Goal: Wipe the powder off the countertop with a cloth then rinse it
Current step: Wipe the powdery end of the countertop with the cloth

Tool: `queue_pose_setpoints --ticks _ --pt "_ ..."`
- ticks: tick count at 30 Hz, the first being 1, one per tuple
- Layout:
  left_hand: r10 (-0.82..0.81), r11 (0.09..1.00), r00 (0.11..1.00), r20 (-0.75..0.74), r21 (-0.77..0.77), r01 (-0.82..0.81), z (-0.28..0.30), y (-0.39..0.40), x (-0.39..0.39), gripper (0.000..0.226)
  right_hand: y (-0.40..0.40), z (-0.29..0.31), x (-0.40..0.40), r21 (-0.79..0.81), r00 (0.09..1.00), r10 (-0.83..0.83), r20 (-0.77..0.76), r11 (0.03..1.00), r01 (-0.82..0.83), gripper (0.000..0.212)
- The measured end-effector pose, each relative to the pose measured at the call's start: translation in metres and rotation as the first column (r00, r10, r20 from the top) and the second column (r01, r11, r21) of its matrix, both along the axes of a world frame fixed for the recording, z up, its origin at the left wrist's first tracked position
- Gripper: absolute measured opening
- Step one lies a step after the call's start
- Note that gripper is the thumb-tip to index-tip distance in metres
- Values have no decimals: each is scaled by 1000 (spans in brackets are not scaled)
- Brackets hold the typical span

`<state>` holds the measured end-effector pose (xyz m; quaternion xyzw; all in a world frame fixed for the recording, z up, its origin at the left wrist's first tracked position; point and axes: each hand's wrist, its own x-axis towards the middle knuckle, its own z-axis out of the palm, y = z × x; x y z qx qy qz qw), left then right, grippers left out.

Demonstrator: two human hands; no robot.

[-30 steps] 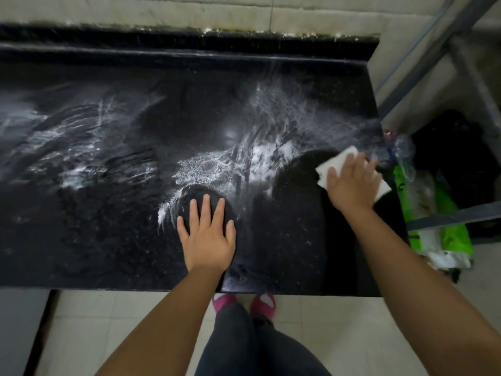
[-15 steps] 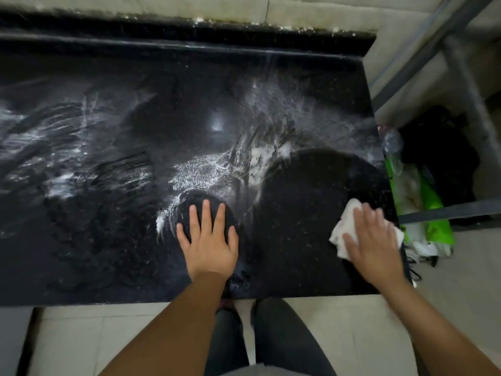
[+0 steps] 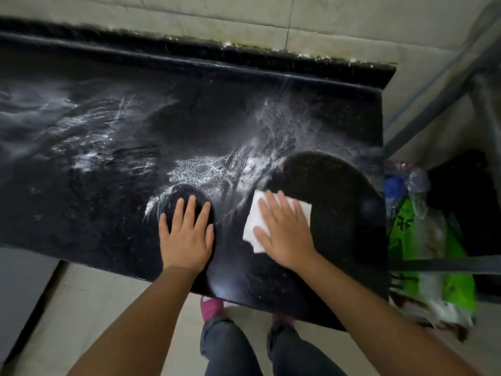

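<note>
Cloth [image 3: 253,226]: white, flat under my right hand [image 3: 284,234], open-palm grip pressing it on the counter [image 3: 81,213].
Left hand [image 3: 187,237]: spread flat, holding nothing.
Powder [image 3: 200,169]: streaked just beyond.

white cloth [image 3: 252,226], white powder [image 3: 200,169], speckled black countertop [image 3: 339,213]

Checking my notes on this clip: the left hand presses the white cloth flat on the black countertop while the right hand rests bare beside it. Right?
Not quite: the hands are swapped. In the head view the right hand presses the white cloth flat on the black countertop, while the left hand rests bare beside it.
</note>
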<state>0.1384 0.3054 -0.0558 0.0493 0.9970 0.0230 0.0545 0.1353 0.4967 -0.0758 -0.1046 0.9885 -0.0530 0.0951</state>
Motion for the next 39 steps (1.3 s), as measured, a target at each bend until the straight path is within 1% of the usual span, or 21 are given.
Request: queue_pose_setpoints --ticks 3,5,7,8,10,11,12,14,15,17,19,22,25,27,29,30,31,33,34,36,39 --pt "34 999 998 -47 11 -34 6 23 19 49 49 -5 63 39 997 79 17 996 -80 52" --pt "81 995 997 -4 65 -81 7 45 34 48 96 -4 84 101 999 37 35 994 -41 56" --pt "99 989 994 47 108 -103 4 67 47 50 129 3 81 153 992 -59 108 987 42 65" --pt "92 987 993 74 123 -100 3 77 51 53 139 7 72 162 989 -96 111 984 78 73" --pt "86 985 991 107 142 -101 -4 89 53 51 148 11 45 98 981 -172 88 982 163 93" --pt "84 983 992 94 153 -98 -7 92 52 50 149 15 27 80 962 -248 113 968 240 92" --pt "83 983 994 76 160 -94 -12 94 52 51 151 16 9 80 939 -327 108 944 319 83" --pt "91 981 993 76 165 -102 -18 95 54 57 150 15 -32 89 893 -449 33 891 444 65" --pt "112 974 990 84 189 -126 -20 95 54 62 146 14 -53 63 875 -485 6 873 484 62" --pt "125 965 990 62 225 -136 -24 95 56 68 131 14 -86 24 847 -531 35 848 530 61" --pt "144 964 990 15 222 -143 -25 96 55 72 109 10 -112 14 884 -464 52 886 464 63" --pt "158 964 987 43 209 -163 -25 99 54 65 59 10 -119 -20 977 -200 75 979 202 65" --pt "135 977 991 23 160 -137 -26 99 54 54 29 6 -75 -53 992 69 109 997 -64 65" --pt "120 984 993 -2 132 -119 -27 98 55 52 42 5 -38 -60 978 188 89 981 -183 69" --pt "125 981 992 12 149 -126 -27 97 54 55 76 5 -16 -16 994 105 36 994 -105 76" --pt "136 975 990 36 173 -140 -26 98 54 58 98 4 -17 20 1000 10 18 1000 -11 74" --pt "145 969 988 55 195 -153 -25 98 55 62 122 5 -24 57 994 -100 52 994 97 69" --pt "149 966 988 36 210 -153 -27 98 57 70 156 9 -46 75 951 -295 91 954 289 62" --pt "150 967 988 26 206 -152 -28 98 57 71 168 10 -61 62 934 -352 61 935 349 62" --pt "146 969 989 35 195 -150 -26 97 55 67 177 11 -95 42 907 -420 27 907 418 61" --pt "146 976 989 20 161 -147 -27 96 53 58 162 11 -142 28 876 -480 47 877 479 60"
